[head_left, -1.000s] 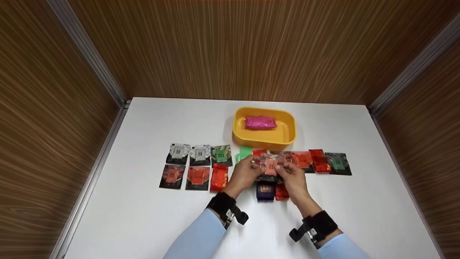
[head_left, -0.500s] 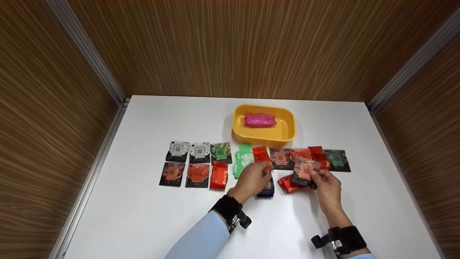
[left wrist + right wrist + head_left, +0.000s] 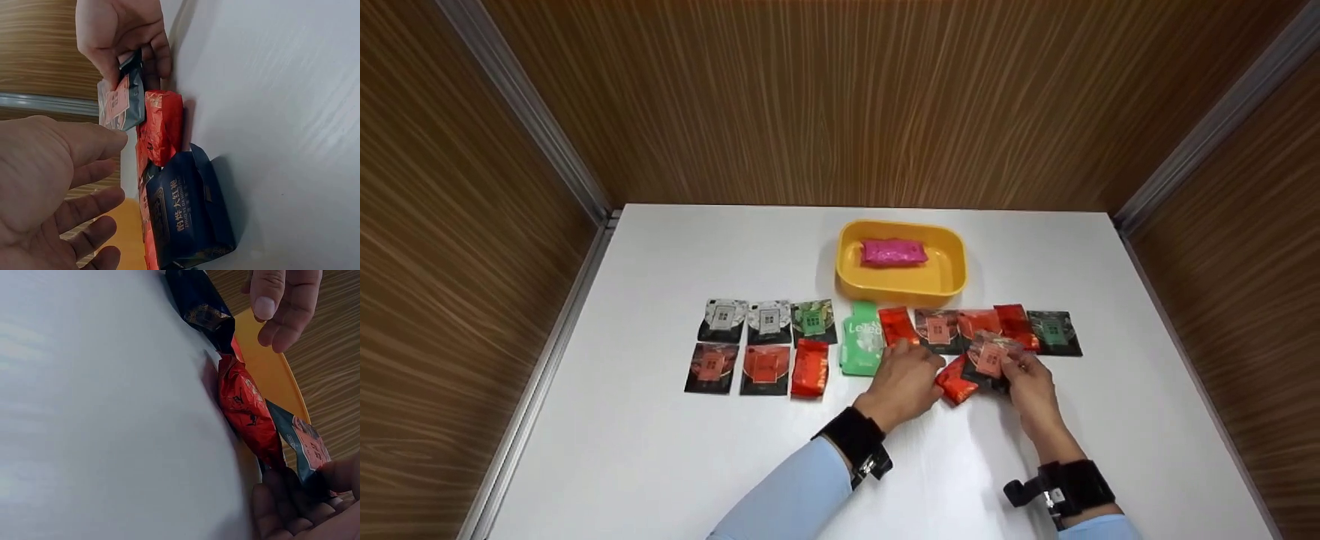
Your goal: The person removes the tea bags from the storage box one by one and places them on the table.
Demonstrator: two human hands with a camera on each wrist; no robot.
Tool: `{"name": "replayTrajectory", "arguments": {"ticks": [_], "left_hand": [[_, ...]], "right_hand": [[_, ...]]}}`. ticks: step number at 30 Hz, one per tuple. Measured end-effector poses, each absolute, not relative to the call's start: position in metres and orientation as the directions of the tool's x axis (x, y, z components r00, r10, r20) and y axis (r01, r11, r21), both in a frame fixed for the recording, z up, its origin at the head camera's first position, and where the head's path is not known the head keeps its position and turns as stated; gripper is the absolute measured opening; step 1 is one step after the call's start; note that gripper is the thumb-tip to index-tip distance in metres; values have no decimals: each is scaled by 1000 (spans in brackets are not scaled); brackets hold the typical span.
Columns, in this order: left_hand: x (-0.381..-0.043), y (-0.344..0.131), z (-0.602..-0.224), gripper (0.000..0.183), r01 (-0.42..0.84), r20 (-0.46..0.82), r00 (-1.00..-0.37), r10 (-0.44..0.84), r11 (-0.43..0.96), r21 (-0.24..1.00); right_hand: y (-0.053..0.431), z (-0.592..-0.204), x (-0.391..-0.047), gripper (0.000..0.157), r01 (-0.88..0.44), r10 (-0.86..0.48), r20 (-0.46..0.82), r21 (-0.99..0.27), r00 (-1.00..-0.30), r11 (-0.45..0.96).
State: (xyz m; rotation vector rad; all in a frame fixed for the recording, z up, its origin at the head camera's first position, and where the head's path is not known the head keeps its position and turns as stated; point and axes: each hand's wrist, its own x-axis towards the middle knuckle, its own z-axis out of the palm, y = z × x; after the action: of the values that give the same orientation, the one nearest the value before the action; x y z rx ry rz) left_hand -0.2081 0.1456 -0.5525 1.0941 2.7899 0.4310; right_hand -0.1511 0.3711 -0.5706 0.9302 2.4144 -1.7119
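Observation:
My right hand (image 3: 1033,394) pinches a black-and-red tea sachet (image 3: 987,360) between thumb and fingers, over the right part of the packets. Under that sachet lies a shiny red foil packet (image 3: 955,384), its end by my right fingers in the right wrist view. My left hand (image 3: 901,382) hovers just left of the red packet with its fingers loosely extended and nothing in them. Below it, a dark blue packet (image 3: 191,211) lies on the table; the head view has it hidden under the hand. A green packet (image 3: 861,345) is left of this hand.
Behind the hands stands a yellow tray (image 3: 900,292) with a pink packet (image 3: 894,253) inside. Two rows of sachets and a red packet (image 3: 810,369) lie to the left. Several more, ending in a black-and-green sachet (image 3: 1054,333), line up at the right. Wood-grain panels surround the white table.
Both hands were at the sachet; my left hand let go, and the right carried it rightward. The red foil packet has also shifted right. My left hand now hovers over the dark blue packet.

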Motion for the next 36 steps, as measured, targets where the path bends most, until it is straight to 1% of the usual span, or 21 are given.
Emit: {"name": "replayTrajectory", "arguments": {"ticks": [3,7,12,17,20,24,26,31,34,36], "left_hand": [[-207,145,-552,45,669,-16,-713,701,688,281],[-203,145,-553,48,714,-19,-672,740,655,247],[-199,147,-554,38,749,-4,-646,763,635,191],[-198,148,-556,29,754,-4,-644,765,635,170],[-197,147,-557,24,758,-4,-639,769,630,170],[-196,147,-558,18,760,6,-637,771,627,171],[-196,147,-557,17,759,11,-638,770,627,172],[-197,147,-557,28,763,-4,-628,778,617,193],[-197,146,-558,36,777,-25,-608,794,601,189],[-197,145,-559,39,789,-31,-593,805,588,179]], "right_hand": [[366,-572,-160,32,477,425,-347,-842,-836,251],[361,-570,-167,32,474,417,-344,-841,-841,262],[366,-564,-164,27,445,511,-271,-859,-816,255],[387,-558,-147,24,479,573,-274,-843,-773,244],[399,-561,-139,25,515,580,-262,-793,-771,325],[406,-569,-134,30,525,524,-252,-704,-814,478],[404,-573,-134,32,515,494,-251,-680,-833,523],[394,-579,-138,30,481,459,-223,-657,-860,581],[388,-582,-141,30,457,435,-205,-638,-877,620],[384,-583,-143,31,446,426,-192,-617,-884,649]]}}
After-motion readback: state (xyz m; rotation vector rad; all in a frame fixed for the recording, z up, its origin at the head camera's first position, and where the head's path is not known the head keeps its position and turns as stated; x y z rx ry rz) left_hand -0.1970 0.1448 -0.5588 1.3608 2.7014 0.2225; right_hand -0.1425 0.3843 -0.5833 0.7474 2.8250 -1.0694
